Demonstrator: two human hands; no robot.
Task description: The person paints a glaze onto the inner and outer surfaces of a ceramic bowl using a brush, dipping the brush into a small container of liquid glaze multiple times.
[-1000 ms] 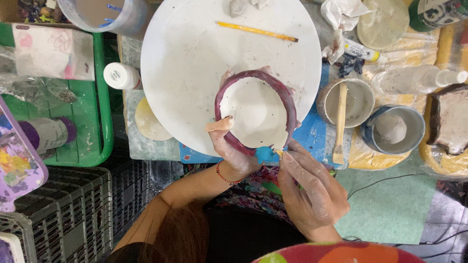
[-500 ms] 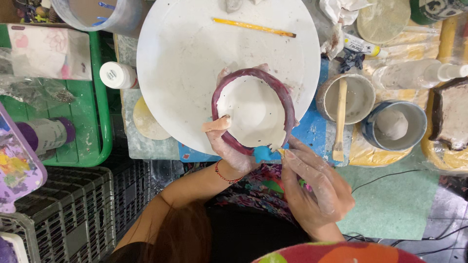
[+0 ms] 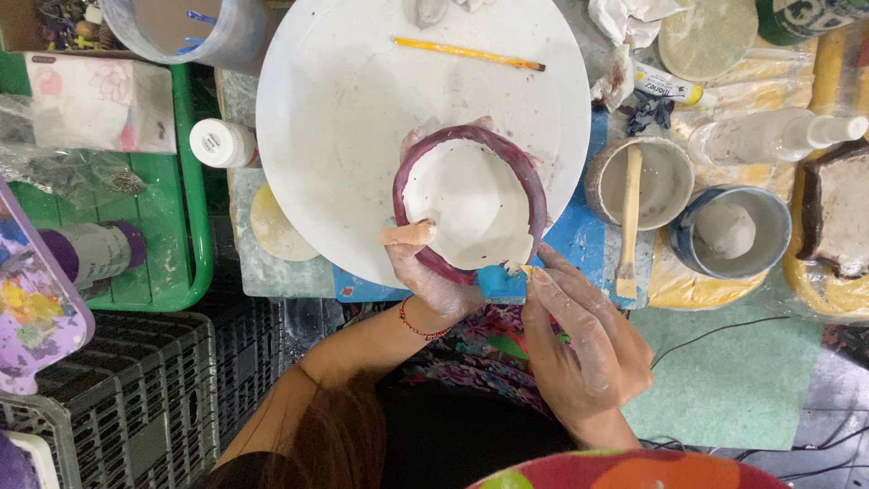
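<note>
I hold the clay bowl (image 3: 471, 204) at the near edge of the white round board (image 3: 362, 109): left hand (image 3: 425, 272) closed on its rim, thumb on top. Right hand (image 3: 579, 344) pinches a small tool (image 3: 525, 270) at the rim. Judgement: keep the bowl steady, use light strokes. Crowded bench: yellow stick (image 3: 466, 52), two pots (image 3: 638, 181), green tray (image 3: 172, 263).

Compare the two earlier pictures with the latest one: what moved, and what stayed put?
Very little changed. The right hand shifted only slightly, its fingertips staying at the bowl's near rim. The left hand kept its grip on the purple-rimmed bowl, thumb on the rim. The bowl stayed on the white round board, and the yellow stick lay unmoved.
</note>
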